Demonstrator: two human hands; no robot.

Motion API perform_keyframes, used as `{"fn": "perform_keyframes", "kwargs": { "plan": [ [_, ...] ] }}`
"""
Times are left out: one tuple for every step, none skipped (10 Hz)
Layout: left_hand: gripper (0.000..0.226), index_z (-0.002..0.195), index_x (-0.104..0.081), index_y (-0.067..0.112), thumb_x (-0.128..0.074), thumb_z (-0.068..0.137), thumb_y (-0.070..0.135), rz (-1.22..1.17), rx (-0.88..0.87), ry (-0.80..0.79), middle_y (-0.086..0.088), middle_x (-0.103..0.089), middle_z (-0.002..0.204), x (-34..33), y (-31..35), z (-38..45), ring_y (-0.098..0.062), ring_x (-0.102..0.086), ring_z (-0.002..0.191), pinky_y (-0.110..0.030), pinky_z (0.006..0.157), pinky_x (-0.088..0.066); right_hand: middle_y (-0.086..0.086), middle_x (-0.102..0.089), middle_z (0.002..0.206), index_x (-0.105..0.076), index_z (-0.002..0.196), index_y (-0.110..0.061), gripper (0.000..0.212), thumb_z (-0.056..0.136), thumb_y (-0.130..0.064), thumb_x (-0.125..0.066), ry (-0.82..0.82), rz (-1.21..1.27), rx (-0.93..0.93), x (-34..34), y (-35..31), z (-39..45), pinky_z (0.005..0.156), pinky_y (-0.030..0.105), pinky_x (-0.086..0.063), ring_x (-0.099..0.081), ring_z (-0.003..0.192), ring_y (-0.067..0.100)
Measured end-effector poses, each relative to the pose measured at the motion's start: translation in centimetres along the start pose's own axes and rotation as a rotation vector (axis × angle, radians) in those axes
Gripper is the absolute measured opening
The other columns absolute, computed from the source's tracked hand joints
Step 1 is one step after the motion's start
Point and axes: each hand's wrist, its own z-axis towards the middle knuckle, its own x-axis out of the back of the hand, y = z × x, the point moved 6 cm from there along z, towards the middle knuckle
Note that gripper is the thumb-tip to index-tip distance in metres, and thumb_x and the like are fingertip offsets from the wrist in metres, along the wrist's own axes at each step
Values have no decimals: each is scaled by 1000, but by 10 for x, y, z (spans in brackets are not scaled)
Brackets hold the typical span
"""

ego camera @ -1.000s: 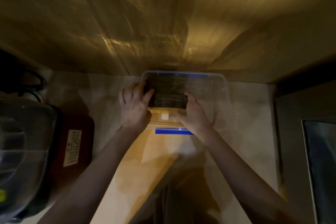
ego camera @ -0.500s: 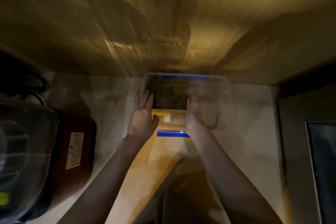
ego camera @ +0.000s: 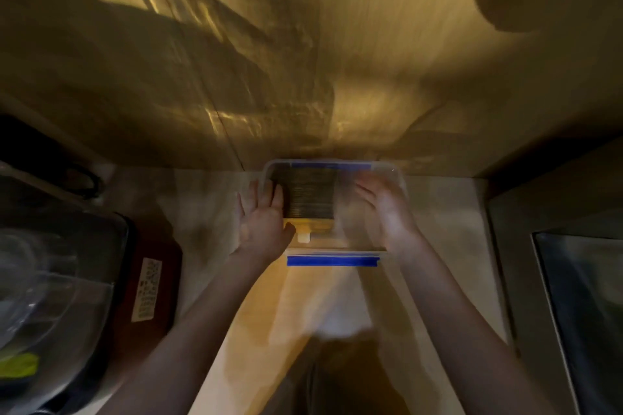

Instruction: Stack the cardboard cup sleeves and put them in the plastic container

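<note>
A clear plastic container [ego camera: 399, 175] with blue strips on its rim stands on the pale counter against the wall. A dark stack of cardboard cup sleeves [ego camera: 310, 194] stands on edge in its left half. My left hand [ego camera: 264, 222] lies flat with fingers spread against the container's left wall, beside the stack. My right hand [ego camera: 384, 209] is blurred, fingers apart, over the container's right half, apart from the stack. Neither hand holds anything.
A dark red appliance with a white label [ego camera: 148, 283] and a clear lidded bowl [ego camera: 50, 286] stand at the left. A steel appliance with a glass panel [ego camera: 580, 296] fills the right. A wooden wall [ego camera: 303, 61] rises right behind the container.
Both hands have let go of the sleeve stack. My right hand moved right, away from the stack; my left hand flattened against the container's left side.
</note>
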Motion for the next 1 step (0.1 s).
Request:
{"fn": "perform_keyframes", "kwargs": {
  "plan": [
    [55, 135, -34, 16, -51, 84, 28, -159, -59, 94, -12, -38, 144, 37, 9, 0, -30, -35, 131, -45, 104, -34, -2, -73, 88, -61, 89, -20, 12, 89, -16, -51, -65, 65, 211, 8, -58, -32, 76, 21, -49, -68, 88, 12]
  ]
}}
